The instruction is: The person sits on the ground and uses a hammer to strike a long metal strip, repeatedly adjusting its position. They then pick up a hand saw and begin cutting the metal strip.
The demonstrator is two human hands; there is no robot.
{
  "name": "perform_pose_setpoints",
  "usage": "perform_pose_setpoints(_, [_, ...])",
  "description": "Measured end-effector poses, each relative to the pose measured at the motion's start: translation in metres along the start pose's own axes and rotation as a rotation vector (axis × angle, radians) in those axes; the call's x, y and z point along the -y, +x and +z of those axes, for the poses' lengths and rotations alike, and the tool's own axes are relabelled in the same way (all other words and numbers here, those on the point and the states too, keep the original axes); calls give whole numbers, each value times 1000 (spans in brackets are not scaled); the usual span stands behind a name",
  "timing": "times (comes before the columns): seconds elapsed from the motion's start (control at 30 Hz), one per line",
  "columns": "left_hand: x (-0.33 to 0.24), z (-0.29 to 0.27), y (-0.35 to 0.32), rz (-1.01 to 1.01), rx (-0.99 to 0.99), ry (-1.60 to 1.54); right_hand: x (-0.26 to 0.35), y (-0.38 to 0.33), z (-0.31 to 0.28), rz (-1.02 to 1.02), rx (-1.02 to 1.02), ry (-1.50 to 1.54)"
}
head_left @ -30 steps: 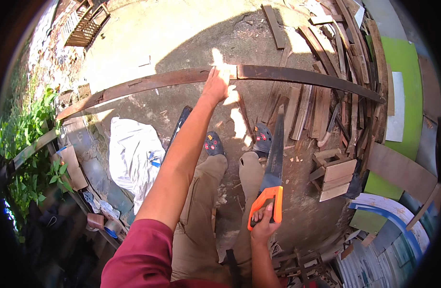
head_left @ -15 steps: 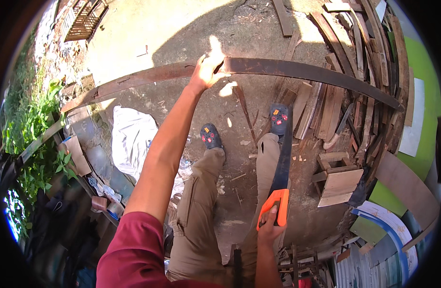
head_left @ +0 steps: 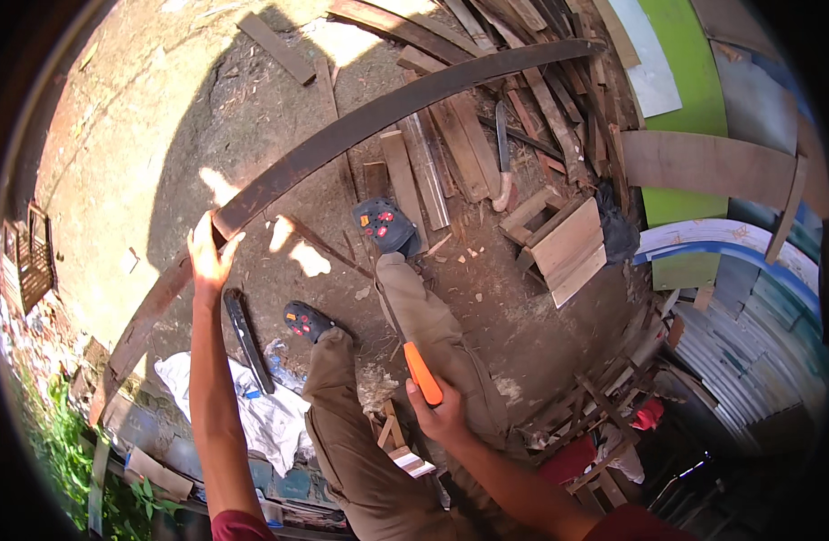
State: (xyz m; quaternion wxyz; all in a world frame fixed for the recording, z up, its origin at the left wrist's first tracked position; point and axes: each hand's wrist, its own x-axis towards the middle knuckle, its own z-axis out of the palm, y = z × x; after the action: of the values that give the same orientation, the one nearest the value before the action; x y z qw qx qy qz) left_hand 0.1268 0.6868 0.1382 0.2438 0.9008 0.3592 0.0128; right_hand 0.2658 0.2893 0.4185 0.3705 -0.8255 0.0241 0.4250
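Note:
My left hand (head_left: 213, 255) grips a long wooden plank (head_left: 360, 126), thumb on the near side and fingers over the far edge. The plank runs slantwise from the lower left to the upper right, dark brown beyond the hand and more reddish toward its lower left end. In my right hand (head_left: 441, 413) is the orange handle (head_left: 423, 374) of a handsaw, held low before my right leg. Its blade can hardly be made out from this angle.
Boards (head_left: 450, 144) lie piled at the upper right, beside a machete-like knife (head_left: 503, 153). A small wooden stool (head_left: 558, 239) stands right of my feet. A white cloth (head_left: 279, 419) and a long black object (head_left: 247, 343) lie at the left. Green sheets (head_left: 685, 81) lean at the right.
My view has turned to the right, so the plank now slants up to the right. The saw's blade, plainly visible before, hardly shows now. Both hands keep their hold.

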Motion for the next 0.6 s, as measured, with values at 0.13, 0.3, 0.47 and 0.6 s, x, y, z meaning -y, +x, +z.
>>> perform_pose_setpoints(0.13, [-22,7,22,-153,100,109,-7,-9,4,43,-34,69])
perform_pose_setpoints(0.3, [-25,-8,30,-2,138,76,-16,-18,23,48,-181,208])
perform_pose_setpoints(0.47, [-17,-7,36,76,153,181,-24,-28,44,48,-263,361])
perform_pose_setpoints(0.6, [-7,-3,41,99,215,52,-18,-34,60,60,-314,432])
